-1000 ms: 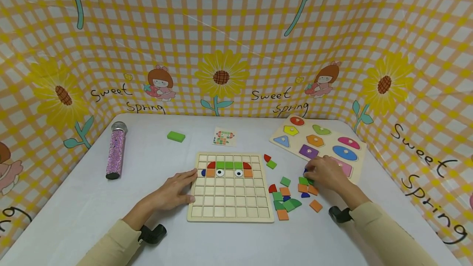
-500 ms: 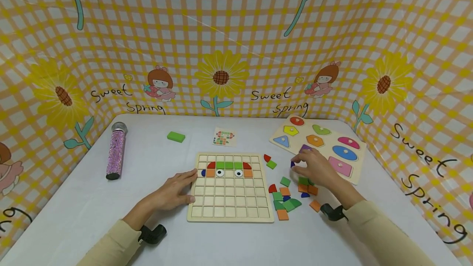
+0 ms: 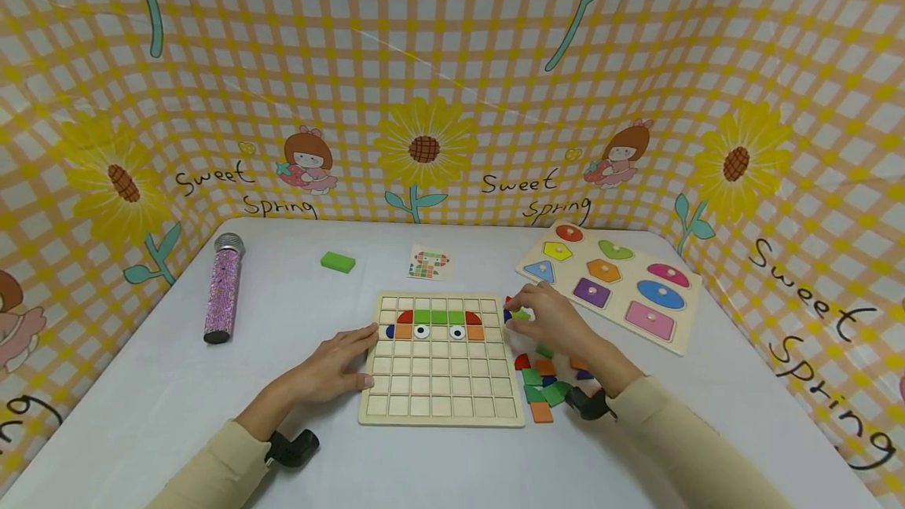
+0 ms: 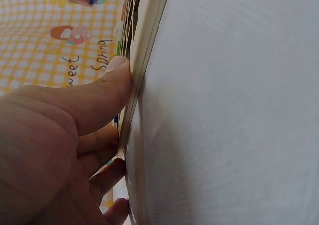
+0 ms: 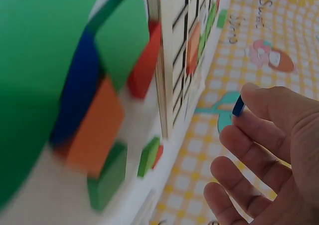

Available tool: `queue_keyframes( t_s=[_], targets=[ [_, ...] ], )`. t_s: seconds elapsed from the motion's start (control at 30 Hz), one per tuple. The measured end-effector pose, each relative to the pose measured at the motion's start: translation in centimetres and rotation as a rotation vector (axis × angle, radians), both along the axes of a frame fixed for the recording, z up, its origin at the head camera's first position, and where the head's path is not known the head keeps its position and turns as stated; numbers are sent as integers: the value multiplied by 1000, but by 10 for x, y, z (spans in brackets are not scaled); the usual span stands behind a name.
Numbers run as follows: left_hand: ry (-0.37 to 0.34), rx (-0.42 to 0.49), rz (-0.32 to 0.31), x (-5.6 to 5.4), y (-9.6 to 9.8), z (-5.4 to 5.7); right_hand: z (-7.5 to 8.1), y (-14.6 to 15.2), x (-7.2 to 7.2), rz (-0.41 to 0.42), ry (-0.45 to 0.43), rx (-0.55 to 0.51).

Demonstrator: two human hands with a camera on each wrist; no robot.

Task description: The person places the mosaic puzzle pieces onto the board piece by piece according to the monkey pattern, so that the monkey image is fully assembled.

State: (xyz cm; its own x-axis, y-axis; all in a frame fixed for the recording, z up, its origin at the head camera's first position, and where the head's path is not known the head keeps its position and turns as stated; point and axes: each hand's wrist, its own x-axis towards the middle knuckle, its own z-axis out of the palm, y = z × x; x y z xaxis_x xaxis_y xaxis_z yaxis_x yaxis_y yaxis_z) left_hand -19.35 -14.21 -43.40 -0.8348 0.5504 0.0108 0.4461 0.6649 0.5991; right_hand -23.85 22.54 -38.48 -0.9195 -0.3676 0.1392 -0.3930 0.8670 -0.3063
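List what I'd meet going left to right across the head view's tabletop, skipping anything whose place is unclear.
Glittery pink microphone → left hand → wooden grid board → right hand pinching a blue piece → knobbed pink rectangular puzzle piece.

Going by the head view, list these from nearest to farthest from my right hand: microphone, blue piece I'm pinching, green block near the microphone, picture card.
1. Blue piece: pinched in the right hand.
2. Picture card: to the hand's left, beyond the grid board.
3. Green block: left of the card.
4. Microphone: farthest left.
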Motion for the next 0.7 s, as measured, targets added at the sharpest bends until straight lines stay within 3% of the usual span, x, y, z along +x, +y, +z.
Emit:
queue_keyframes(
  t_s=[0.37,0.7],
  targets=[
    [5,-2,-8,0,1,1,-12,-23,-5,-5,-103,47],
    [-9,0,3,1,1,2,-19,-27,-8,80,-64,108]
  ],
)
